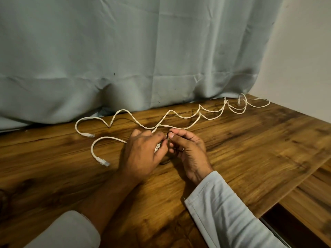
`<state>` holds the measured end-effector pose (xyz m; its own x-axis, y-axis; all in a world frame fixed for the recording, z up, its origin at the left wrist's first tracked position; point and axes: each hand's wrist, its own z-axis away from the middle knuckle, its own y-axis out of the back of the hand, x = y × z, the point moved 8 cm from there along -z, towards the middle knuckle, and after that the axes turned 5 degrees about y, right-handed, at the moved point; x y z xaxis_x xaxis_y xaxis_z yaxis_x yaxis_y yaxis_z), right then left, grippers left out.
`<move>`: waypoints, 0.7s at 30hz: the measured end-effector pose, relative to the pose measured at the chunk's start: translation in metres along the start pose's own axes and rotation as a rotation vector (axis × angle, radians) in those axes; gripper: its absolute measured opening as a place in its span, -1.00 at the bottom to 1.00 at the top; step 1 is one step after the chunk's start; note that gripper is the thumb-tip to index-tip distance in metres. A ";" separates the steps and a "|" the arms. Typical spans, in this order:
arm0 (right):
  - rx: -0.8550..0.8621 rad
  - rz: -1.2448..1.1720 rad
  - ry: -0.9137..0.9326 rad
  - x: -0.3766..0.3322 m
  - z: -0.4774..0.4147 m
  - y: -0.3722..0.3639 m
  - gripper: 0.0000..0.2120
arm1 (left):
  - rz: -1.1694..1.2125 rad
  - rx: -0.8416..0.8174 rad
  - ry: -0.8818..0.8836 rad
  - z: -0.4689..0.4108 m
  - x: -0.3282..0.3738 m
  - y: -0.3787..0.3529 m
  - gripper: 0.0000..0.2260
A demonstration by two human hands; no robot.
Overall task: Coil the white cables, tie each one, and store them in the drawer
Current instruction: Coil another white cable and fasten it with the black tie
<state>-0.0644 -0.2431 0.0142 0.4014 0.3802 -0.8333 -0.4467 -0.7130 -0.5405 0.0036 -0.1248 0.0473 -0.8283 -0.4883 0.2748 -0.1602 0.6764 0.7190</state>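
Two white flat cables lie stretched and wavy across the wooden table [250,149]. One cable [123,111] runs along the back from a clear plug [88,135] at the left to loops at the far right [240,107]. The second cable [105,139] curves to a plug [103,162] at the front left and passes under my left hand [141,154]. My left hand grips a bunch of white cable. My right hand [188,151] pinches a thin dark tie [168,138] between thumb and fingers, right beside the left hand's fingertips. The tie's ends are mostly hidden under my hands.
A pale blue-grey curtain [143,59] hangs behind the table's back edge. A white wall [304,59] stands at the right. Beyond the table's right edge sits a lower wooden surface [315,194] with a dark gap [286,224] below it.
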 end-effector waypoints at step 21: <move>-0.045 -0.042 0.092 -0.012 0.003 -0.005 -0.87 | 0.083 -0.037 0.061 0.000 -0.007 -0.006 -0.67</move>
<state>-0.0692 -0.2422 0.0271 0.4914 0.3563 -0.7947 -0.3920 -0.7244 -0.5671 0.0106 -0.1251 0.0414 -0.8036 -0.4646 0.3720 -0.0711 0.6955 0.7150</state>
